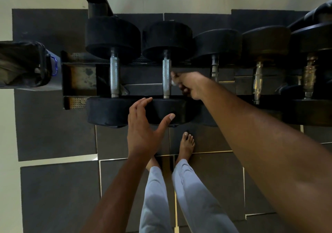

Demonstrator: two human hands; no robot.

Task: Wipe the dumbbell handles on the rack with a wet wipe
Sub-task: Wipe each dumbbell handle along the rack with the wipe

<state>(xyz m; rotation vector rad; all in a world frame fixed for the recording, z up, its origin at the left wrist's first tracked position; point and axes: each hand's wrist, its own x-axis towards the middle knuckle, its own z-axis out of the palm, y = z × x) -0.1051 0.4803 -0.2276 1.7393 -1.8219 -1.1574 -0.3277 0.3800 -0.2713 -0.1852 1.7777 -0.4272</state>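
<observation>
while the right hand [191,85] is clenched around a white wipe [173,79], it sits just beside the second handle [166,77] from the left, on that handle's right side; whether the wipe touches the metal cannot be told. the left hand [143,128] is released, fingers spread and thumb out, hovering over the near black heads of the two leftmost dumbbells, holding nothing.

the rack [79,78] carries a row of dumbbells lying across it, heads front and back. the first handle [114,76] and the second are grey knurled steel. a third handle [214,69] is half hidden behind the right wrist, and two more [257,81] to the right look brassy and worn. the rack's left end shows rust and scuffed paint.

at the left edge stands a bin [23,63] lined with a black bag; what is in it cannot be made out.

the floor is covered in dark square mats [53,125] with pale tile [7,125] showing in the gaps and along the left. a pale wall runs behind the rack. bare feet [186,143] and light trouser legs stand close to the rack.
</observation>
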